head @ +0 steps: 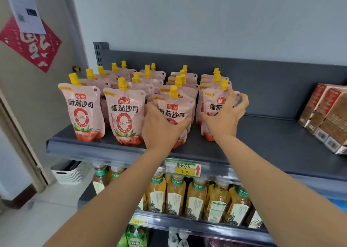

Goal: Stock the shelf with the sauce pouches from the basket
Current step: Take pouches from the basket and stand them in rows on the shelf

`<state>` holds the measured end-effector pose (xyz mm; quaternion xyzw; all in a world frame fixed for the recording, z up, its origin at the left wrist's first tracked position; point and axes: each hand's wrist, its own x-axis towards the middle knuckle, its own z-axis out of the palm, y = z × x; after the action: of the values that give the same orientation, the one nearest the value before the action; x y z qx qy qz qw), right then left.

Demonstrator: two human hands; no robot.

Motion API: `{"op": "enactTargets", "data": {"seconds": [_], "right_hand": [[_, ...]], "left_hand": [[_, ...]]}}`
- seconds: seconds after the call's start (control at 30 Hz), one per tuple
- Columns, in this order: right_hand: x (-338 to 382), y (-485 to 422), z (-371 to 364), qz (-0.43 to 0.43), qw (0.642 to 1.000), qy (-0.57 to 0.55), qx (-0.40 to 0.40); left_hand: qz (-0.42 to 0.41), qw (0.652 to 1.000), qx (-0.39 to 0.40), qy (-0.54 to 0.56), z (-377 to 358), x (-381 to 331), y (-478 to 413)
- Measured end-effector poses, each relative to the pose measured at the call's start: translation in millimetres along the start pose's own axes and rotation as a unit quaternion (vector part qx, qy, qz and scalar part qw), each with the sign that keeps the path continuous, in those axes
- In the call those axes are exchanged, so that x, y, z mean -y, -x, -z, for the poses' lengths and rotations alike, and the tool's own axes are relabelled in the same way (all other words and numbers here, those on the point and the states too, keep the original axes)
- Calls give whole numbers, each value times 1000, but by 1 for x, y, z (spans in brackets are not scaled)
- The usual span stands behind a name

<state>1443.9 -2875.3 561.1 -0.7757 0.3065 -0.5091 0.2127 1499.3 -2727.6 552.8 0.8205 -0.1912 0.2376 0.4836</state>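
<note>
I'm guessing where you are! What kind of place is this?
Most likely a small shop. Rows of identical sauce pouches stand on a grey shelf, a yellow price tag hangs on its front edge, and bottled drinks line the level below.

- Sauce pouches (124, 89) are stood upright on the top shelf (272, 145), in four rows running from the front edge back towards the rear panel.
- The third-row front pouch (173, 105) is gripped by the left hand (159, 128).
- The fourth-row front pouch (214, 104), just to its right, is gripped by the right hand (225, 113).
- Boxes (326, 115) are set at the right end of the same shelf, well apart from the pouches.
- A price tag (183, 168) is fixed to the shelf's front edge, below the third row.
- Bottles (195, 198) are lined up on the level beneath.
- A basket (71, 173) is placed on the floor, left of the shelving.
</note>
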Motion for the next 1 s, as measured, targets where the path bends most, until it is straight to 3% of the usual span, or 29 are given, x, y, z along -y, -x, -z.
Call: {"op": "enactTargets", "data": {"seconds": [0.3, 0.73, 0.9, 1.0], "right_hand": [[-1, 3, -7, 5, 1000, -8, -18], [-7, 16, 11, -1, 998, 26, 63], [-16, 25, 40, 17, 993, 87, 79], [-24, 37, 71, 27, 984, 160, 68]], "left_hand": [[-39, 999, 25, -24, -7, 4, 1], [-47, 997, 50, 17, -5, 6, -1], [-28, 995, 95, 10, 4, 14, 8], [-38, 996, 78, -1, 13, 17, 24]]}}
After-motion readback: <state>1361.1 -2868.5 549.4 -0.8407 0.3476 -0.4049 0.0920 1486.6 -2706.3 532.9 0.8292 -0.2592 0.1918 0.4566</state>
